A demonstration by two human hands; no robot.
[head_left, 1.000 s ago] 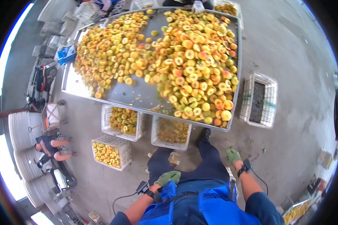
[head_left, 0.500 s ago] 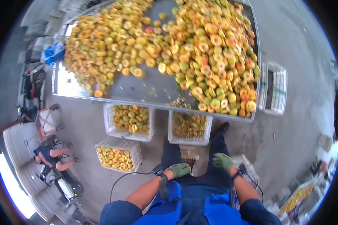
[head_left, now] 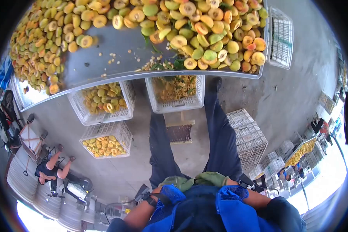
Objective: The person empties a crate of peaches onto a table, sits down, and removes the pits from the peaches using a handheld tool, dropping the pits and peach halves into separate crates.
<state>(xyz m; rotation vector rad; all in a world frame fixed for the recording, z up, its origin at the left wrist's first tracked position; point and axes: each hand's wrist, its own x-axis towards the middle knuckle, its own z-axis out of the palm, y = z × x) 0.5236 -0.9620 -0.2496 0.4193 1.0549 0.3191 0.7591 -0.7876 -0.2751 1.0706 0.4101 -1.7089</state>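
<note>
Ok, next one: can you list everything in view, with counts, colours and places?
table: one, grey, top
fruit: too many to count, yellow, orange and green, on the table and in crates
bits: several, pale, on the table
filled crates: three nearby, white, two by the table edge, one lower left
other crate: one, white, upper right
crate stack: one, white, right of the legs
wooden item: one, brown, between the legs, kind unclear
blue item: one, far left
cart: one, brownish, left
seated person: one, dark clothes, left
background right: more crates, yellow fruit, people, uncounted
legs: two, dark blue, centre
left hand, right hand: green gloves, at waist, grip unclear
</note>
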